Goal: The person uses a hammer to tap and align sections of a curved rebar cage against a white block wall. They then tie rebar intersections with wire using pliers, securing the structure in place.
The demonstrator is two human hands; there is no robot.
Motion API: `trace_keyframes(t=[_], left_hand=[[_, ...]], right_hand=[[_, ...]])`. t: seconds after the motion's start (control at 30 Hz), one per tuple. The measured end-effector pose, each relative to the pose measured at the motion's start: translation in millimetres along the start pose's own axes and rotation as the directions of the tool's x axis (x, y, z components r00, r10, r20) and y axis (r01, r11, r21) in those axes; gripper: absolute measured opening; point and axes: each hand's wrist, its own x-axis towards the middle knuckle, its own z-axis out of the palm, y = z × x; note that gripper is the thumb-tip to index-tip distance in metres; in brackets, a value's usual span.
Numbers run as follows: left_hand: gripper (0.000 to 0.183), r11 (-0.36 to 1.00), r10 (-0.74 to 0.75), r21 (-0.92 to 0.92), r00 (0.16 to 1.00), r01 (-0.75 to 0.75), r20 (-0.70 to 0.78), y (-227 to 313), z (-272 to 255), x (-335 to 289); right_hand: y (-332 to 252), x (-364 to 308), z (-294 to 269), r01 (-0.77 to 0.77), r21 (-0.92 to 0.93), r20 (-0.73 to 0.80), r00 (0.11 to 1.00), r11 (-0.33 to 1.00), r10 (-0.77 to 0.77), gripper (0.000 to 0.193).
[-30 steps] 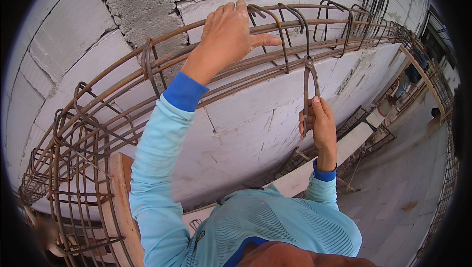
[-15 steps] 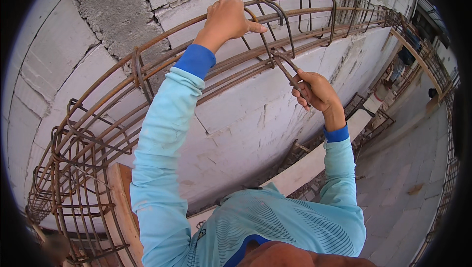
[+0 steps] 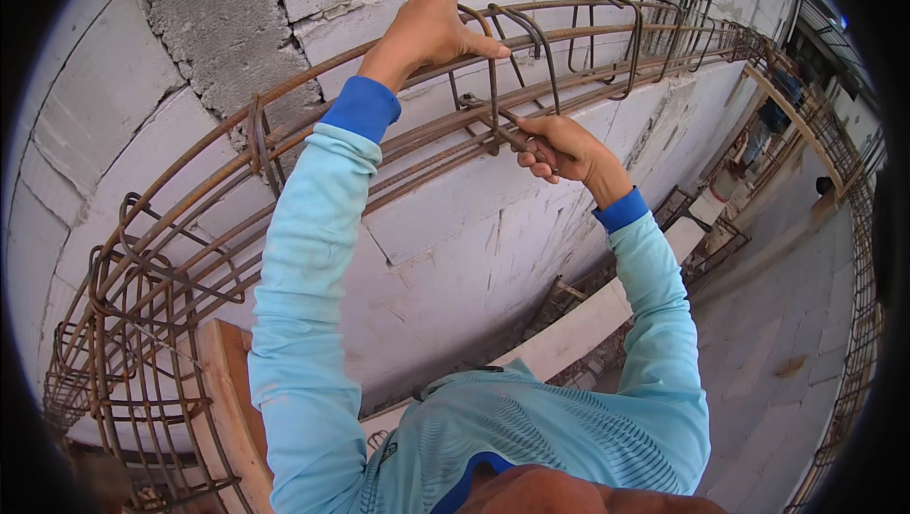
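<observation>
My left hand is closed over the top rusty reinforcing bar, its thumb pressing against a bent steel stirrup; the fingertips are hidden behind. In my right hand is a pair of tying pincers, its handles mostly covered by my fingers. The pincers' jaws meet the lower bars where the stirrup crosses them; any wire there is too small to make out. Just to the right, another stirrup hangs around the long horizontal bars.
A pale block wall stands behind and below the bars, with a rough grey concrete column at left. An upright rebar cage stands lower left, beside a wooden board. A plank lies far below, over rubble.
My right hand and the pincers have moved left and slightly up, closer to the stirrup. My left hand and the stirrup have shifted a little left, and the stirrup hangs straighter.
</observation>
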Motion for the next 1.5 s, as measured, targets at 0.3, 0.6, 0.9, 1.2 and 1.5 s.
trace_keyframes(t=[0.3,0.6,0.9,1.2,1.5], left_hand=[[0.115,1.000,0.022,0.009,1.000,-0.022,-0.021,-11.2,-1.4,-10.8],[0.076,0.995,0.053,0.081,0.998,-0.056,0.046,-11.1,-20.3,-24.7],[0.069,0.997,-0.049,-0.054,0.998,0.047,-0.029,-10.8,-69.5,-86.6],[0.093,0.998,0.007,0.058,0.994,-0.001,-0.105,-12.3,-66.5,-97.8],[0.055,0.984,0.060,0.175,0.948,-0.004,-0.313,9.1,-124.8,-156.4]], right_hand=[[4.7,0.5,46.8,0.012,-0.029,0.096,0.995,1.000,-0.009,0.039],[24.6,9.7,85.2,0.103,0.082,0.044,0.993,0.991,-0.107,0.039],[38.5,9.4,92.0,0.158,0.131,0.053,0.985,0.979,-0.166,0.038],[48.6,-6.7,97.6,0.227,0.093,-0.027,0.974,0.970,-0.225,0.038],[88.2,-69.2,83.6,0.329,-0.127,-0.164,0.923,0.936,-0.347,0.033]])
